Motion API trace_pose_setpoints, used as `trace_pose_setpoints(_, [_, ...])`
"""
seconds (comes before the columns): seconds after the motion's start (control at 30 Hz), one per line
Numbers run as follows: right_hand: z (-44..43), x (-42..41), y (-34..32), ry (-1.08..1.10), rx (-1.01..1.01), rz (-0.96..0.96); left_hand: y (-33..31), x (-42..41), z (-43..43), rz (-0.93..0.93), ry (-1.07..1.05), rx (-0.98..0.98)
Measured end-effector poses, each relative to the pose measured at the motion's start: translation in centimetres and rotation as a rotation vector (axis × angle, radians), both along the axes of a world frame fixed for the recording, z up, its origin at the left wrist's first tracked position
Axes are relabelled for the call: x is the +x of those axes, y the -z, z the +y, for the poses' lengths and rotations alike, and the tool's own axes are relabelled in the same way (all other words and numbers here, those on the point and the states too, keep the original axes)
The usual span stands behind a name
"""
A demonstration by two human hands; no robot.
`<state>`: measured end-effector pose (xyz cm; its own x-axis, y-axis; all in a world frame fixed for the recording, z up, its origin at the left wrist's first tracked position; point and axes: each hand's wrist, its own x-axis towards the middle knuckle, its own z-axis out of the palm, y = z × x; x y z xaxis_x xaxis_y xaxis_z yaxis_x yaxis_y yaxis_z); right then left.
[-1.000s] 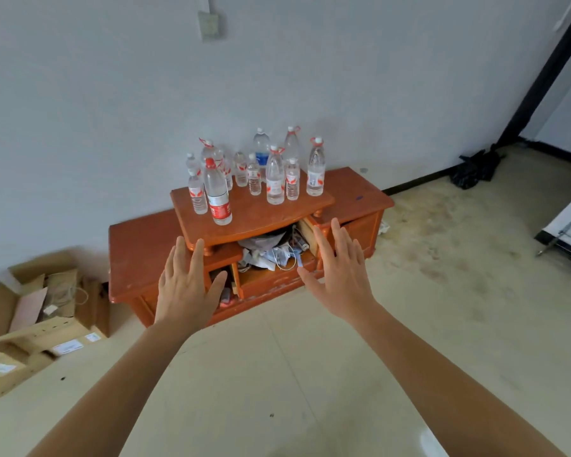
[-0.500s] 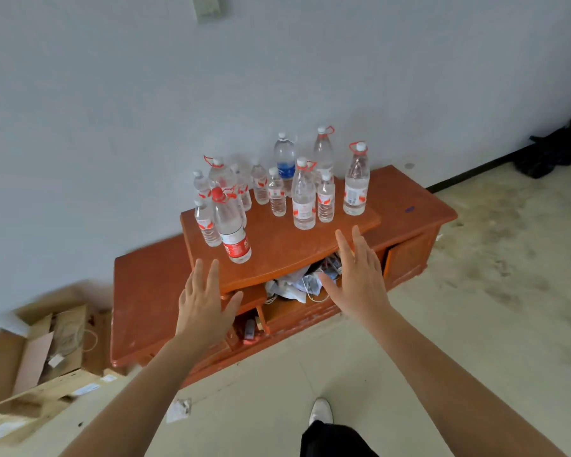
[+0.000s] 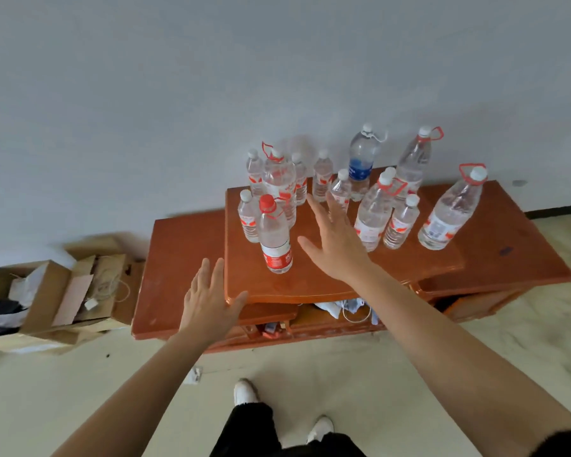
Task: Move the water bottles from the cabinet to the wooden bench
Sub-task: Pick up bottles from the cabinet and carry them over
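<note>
While neither hand yet held a bottle, the stock stood as follows, left to right.

- Cardboard boxes (image 3: pixel 47 291): open, on the floor beside the cabinet's left end.
- Left hand (image 3: pixel 208 301): fingers straight and slightly spread, holding nothing, at the front left corner of the raised top. Whether it touched the wood could not be told.
- Cabinet (image 3: pixel 185 258): low, red-brown, against the wall.
- Water bottles (image 3: pixel 373 216): about a dozen, all upright on the raised top. A red-capped bottle (image 3: pixel 274 239) stood nearest the front left, a blue-labelled bottle (image 3: pixel 361 163) at the back, and a large bottle (image 3: pixel 449 212) apart at the right.
- Right hand (image 3: pixel 337 245): fingers spread wide, empty, over the top between the red-capped bottle and the middle group.
- Wooden bench: not in view.

Step judged: the reach for a first pick-up, with no bottle moved off.

The next move would call for fingers closing round one bottle's body, likely the red-capped bottle or a neighbour, without knocking the close-packed rest.
</note>
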<state>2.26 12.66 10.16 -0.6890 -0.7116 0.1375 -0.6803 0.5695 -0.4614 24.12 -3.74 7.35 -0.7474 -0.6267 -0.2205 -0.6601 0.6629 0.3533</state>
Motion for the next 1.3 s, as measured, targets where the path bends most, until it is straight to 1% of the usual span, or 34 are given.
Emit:
trace_pose_setpoints(0.13, [-7.0, -1.3, -0.1, -0.112, 0.043, -0.007, 2.0, -1.3, -4.2, -0.023, -0.034, 0.049])
trace_pose_setpoints(0.2, [-10.0, -2.1, 0.2, -0.158, 0.090, 0.051, 3.1, -2.2, -6.3, -0.048, -0.020, 0.076])
trace_pose_setpoints(0.33, [-15.6, -4.3, 2.1, -0.256, 0.333, 0.194, 5.5, -5.1, -10.8, -0.149, 0.062, 0.139])
trace_pose_setpoints(0.4, [-16.8, -5.5, 2.6, -0.250, 0.419, 0.167, 6.5, -6.8, -12.4, -0.181, 0.118, 0.163])
trace_pose_setpoints(0.43, [-17.0, -6.1, 2.8, -0.236, 0.414, 0.099, 7.0, -7.8, -13.3, -0.190, 0.144, 0.185])
trace_pose_setpoints(0.5, [-16.6, -7.2, 3.1, -0.198, 0.335, -0.070, 8.0, -10.0, -14.6, -0.199, 0.205, 0.236])
trace_pose_setpoints(0.57, [-15.0, -7.7, 3.4, -0.136, 0.278, -0.152, 8.9, -12.7, -15.3, -0.224, 0.274, 0.303])
trace_pose_setpoints(0.67, [-10.8, -8.5, 3.8, 0.046, 0.240, -0.278, 10.1, -17.0, -14.7, -0.273, 0.390, 0.389])
trace_pose_setpoints(0.73, [-7.7, -9.1, 3.7, 0.140, 0.235, -0.386, 10.8, -19.5, -13.8, -0.305, 0.467, 0.412])
trace_pose_setpoints(0.87, [-1.6, -10.0, 4.7, 0.267, 0.220, -0.647, 12.6, -24.9, -10.7, -0.379, 0.732, 0.350])
trace_pose_setpoints(0.93, [0.2, -10.0, 5.7, 0.335, 0.181, -0.728, 13.6, -26.9, -9.5, -0.439, 0.834, 0.297])
trace_pose_setpoints(1.0, [1.4, -10.2, 6.8, 0.371, 0.157, -0.738, 15.1, -28.0, -8.6, -0.469, 0.839, 0.299])
trace_pose_setpoints(1.07, [2.0, -10.6, 7.7, 0.334, 0.198, -0.708, 16.6, -28.3, -7.9, -0.430, 0.780, 0.326])
trace_pose_setpoints(1.17, [2.8, -11.6, 8.9, 0.300, 0.349, -0.628, 18.1, -28.4, -6.4, -0.348, 0.637, 0.363])
trace_pose_setpoints(1.3, [3.2, -13.5, 10.9, 0.158, 0.587, -0.480, 19.0, -28.4, -5.1, -0.299, 0.569, 0.313])
